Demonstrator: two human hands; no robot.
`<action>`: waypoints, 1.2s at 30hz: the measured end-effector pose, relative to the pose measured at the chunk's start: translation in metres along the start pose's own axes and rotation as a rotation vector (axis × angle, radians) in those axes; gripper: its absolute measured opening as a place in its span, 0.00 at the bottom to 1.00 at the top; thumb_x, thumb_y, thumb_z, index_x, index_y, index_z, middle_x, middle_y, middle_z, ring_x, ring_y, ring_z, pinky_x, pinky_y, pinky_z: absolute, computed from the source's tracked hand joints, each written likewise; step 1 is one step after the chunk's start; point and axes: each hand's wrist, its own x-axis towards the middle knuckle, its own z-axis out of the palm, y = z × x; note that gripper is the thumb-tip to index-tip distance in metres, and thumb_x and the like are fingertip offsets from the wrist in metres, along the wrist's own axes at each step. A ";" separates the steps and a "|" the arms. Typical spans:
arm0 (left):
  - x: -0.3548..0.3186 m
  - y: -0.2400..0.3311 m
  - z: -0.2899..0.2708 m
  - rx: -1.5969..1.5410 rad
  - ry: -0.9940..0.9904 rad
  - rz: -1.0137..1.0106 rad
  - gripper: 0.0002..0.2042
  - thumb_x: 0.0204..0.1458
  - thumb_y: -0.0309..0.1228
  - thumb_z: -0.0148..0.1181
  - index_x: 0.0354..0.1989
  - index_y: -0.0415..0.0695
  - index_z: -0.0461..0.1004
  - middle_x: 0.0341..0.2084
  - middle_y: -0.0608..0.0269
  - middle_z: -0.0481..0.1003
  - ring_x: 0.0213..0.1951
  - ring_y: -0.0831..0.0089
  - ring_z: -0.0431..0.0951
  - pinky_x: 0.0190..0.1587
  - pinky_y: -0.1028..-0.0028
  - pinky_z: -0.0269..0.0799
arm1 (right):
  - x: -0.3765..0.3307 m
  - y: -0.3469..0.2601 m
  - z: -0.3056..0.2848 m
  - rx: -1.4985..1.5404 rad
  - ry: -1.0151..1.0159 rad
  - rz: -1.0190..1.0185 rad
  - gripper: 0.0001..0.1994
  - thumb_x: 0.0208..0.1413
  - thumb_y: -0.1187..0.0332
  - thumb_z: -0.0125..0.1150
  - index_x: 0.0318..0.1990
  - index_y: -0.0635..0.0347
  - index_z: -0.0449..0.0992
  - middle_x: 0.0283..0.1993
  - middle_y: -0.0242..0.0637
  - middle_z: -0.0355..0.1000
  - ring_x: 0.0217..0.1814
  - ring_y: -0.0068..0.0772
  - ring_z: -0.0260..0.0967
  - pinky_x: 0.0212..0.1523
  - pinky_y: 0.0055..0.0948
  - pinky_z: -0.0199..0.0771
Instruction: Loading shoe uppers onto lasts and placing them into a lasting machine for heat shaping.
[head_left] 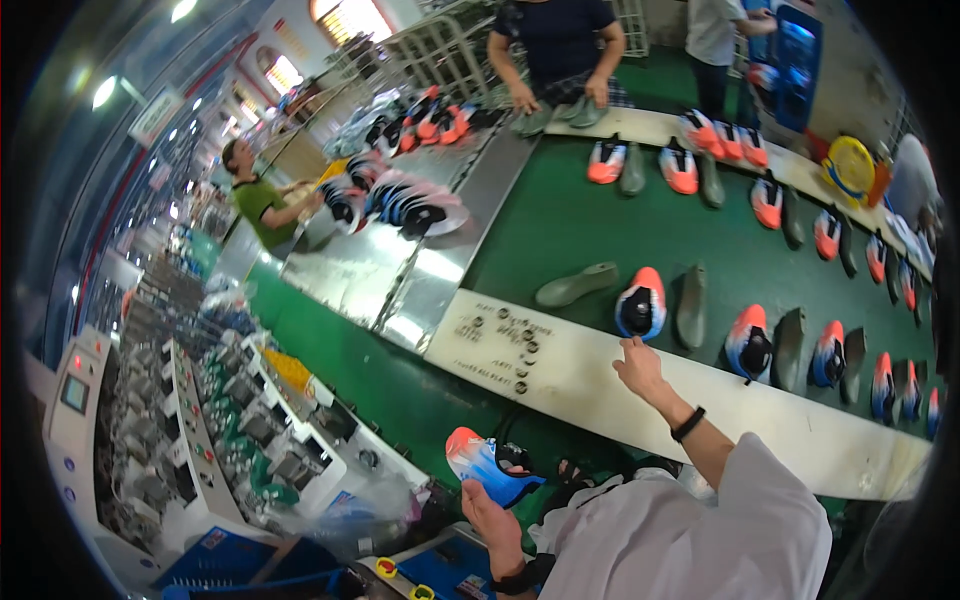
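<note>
My left hand (492, 525) is closed around a shoe upper (490, 468) with an orange toe and a blue and white body, held low in front of me. Stretched out over the near edge of the green conveyor belt (560, 235), my right hand (642, 372) has its fingers bunched at the heel end of another orange and blue upper (641, 303) lying there. A grey-green shoe last (691, 308) lies just right of that upper, and a second last (577, 286) lies to its left. My fingertips partly cover the heel.
A pale ledge (590, 375) borders the belt on my side. More uppers paired with lasts (789, 350) line both sides. Across it, a person (555, 50) handles lasts. Stacked uppers (410, 205) lie on a metal table (350, 280) near a person in green (265, 205). Machines (240, 430) stand left.
</note>
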 end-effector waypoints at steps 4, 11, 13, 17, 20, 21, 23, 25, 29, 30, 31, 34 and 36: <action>0.028 0.023 -0.032 -0.046 -0.026 -0.003 0.32 0.63 0.57 0.38 0.50 0.33 0.65 0.33 0.50 0.77 0.36 0.63 0.80 0.45 0.65 0.76 | -0.061 -0.131 -0.045 0.738 -0.444 -0.087 0.28 0.47 0.57 0.71 0.53 0.63 0.72 0.48 0.40 0.73 0.41 0.35 0.74 0.42 0.34 0.75; 0.064 0.026 -0.056 -0.295 0.045 -0.030 0.29 0.62 0.53 0.46 0.55 0.35 0.64 0.47 0.53 0.73 0.47 0.65 0.75 0.54 0.63 0.70 | -0.098 -0.256 -0.036 0.804 -0.482 -0.752 0.26 0.46 0.63 0.71 0.55 0.55 0.71 0.41 0.39 0.69 0.41 0.40 0.70 0.39 0.33 0.72; 0.079 0.014 -0.062 -0.397 -0.010 0.018 0.28 0.62 0.51 0.47 0.56 0.36 0.64 0.50 0.54 0.71 0.50 0.65 0.74 0.56 0.63 0.68 | -0.083 -0.259 -0.018 0.812 -0.439 -0.790 0.26 0.45 0.66 0.71 0.53 0.56 0.72 0.41 0.39 0.69 0.41 0.42 0.70 0.39 0.35 0.72; 0.082 0.011 -0.075 -0.209 0.009 0.009 0.21 0.63 0.41 0.52 0.56 0.36 0.64 0.49 0.53 0.71 0.50 0.64 0.73 0.55 0.64 0.69 | -0.040 -0.259 -0.011 0.728 -0.215 -0.719 0.24 0.43 0.70 0.71 0.51 0.57 0.73 0.42 0.40 0.70 0.40 0.44 0.70 0.39 0.37 0.72; 0.082 0.019 -0.078 -0.076 0.111 -0.096 0.19 0.61 0.37 0.55 0.53 0.35 0.65 0.43 0.51 0.75 0.44 0.60 0.76 0.48 0.62 0.74 | 0.039 -0.239 0.008 0.433 0.093 -0.611 0.18 0.44 0.70 0.68 0.45 0.57 0.73 0.38 0.41 0.68 0.41 0.45 0.70 0.38 0.41 0.72; 0.083 0.019 -0.082 -0.072 0.102 -0.104 0.19 0.61 0.37 0.55 0.53 0.35 0.65 0.43 0.51 0.75 0.44 0.60 0.76 0.48 0.62 0.74 | 0.073 -0.228 0.014 0.329 0.095 -0.504 0.16 0.45 0.70 0.66 0.42 0.58 0.72 0.37 0.41 0.67 0.40 0.45 0.70 0.37 0.42 0.73; 0.086 0.018 -0.092 -0.176 0.244 -0.178 0.17 0.60 0.35 0.56 0.51 0.36 0.67 0.39 0.52 0.75 0.40 0.59 0.77 0.44 0.60 0.75 | 0.139 -0.201 0.039 0.187 0.315 -0.487 0.14 0.45 0.69 0.65 0.40 0.59 0.71 0.37 0.41 0.66 0.39 0.45 0.70 0.35 0.41 0.74; 0.087 0.012 -0.109 -0.167 0.282 -0.187 0.16 0.60 0.35 0.56 0.50 0.37 0.68 0.38 0.52 0.76 0.39 0.60 0.78 0.44 0.62 0.75 | 0.201 -0.170 0.072 0.013 0.327 -0.400 0.16 0.44 0.70 0.65 0.41 0.62 0.71 0.38 0.42 0.66 0.40 0.44 0.70 0.34 0.39 0.76; 0.097 0.019 -0.102 -0.134 0.390 -0.271 0.17 0.58 0.31 0.55 0.53 0.37 0.68 0.43 0.51 0.76 0.44 0.59 0.77 0.48 0.62 0.75 | 0.266 -0.137 0.126 -0.209 0.078 -0.165 0.14 0.46 0.71 0.63 0.40 0.66 0.70 0.40 0.47 0.68 0.41 0.46 0.72 0.35 0.39 0.78; 0.099 0.018 -0.095 -0.167 0.361 -0.259 0.13 0.58 0.30 0.55 0.49 0.37 0.70 0.38 0.55 0.76 0.40 0.64 0.76 0.46 0.63 0.75 | 0.273 -0.135 0.137 -0.170 0.025 -0.139 0.12 0.48 0.72 0.61 0.39 0.67 0.70 0.40 0.49 0.69 0.41 0.47 0.73 0.35 0.40 0.79; 0.100 0.017 -0.089 -0.158 0.370 -0.266 0.13 0.58 0.30 0.55 0.49 0.37 0.70 0.38 0.55 0.76 0.40 0.64 0.76 0.46 0.63 0.75 | 0.276 -0.136 0.147 -0.168 0.011 -0.136 0.12 0.48 0.72 0.61 0.39 0.67 0.70 0.40 0.49 0.69 0.41 0.47 0.73 0.35 0.40 0.79; 0.104 0.016 -0.076 -0.171 0.341 -0.262 0.12 0.59 0.30 0.54 0.48 0.38 0.70 0.38 0.55 0.76 0.41 0.63 0.76 0.46 0.63 0.74 | 0.276 -0.156 0.179 0.022 -0.083 -0.268 0.13 0.49 0.69 0.60 0.39 0.68 0.69 0.34 0.53 0.70 0.35 0.53 0.74 0.36 0.44 0.78; 0.105 0.016 -0.064 -0.160 0.475 -0.313 0.11 0.59 0.30 0.54 0.47 0.38 0.71 0.37 0.55 0.75 0.41 0.63 0.76 0.46 0.63 0.74 | 0.279 -0.159 0.190 -0.029 -0.030 -0.302 0.10 0.49 0.74 0.57 0.38 0.69 0.69 0.35 0.51 0.71 0.36 0.50 0.74 0.35 0.42 0.78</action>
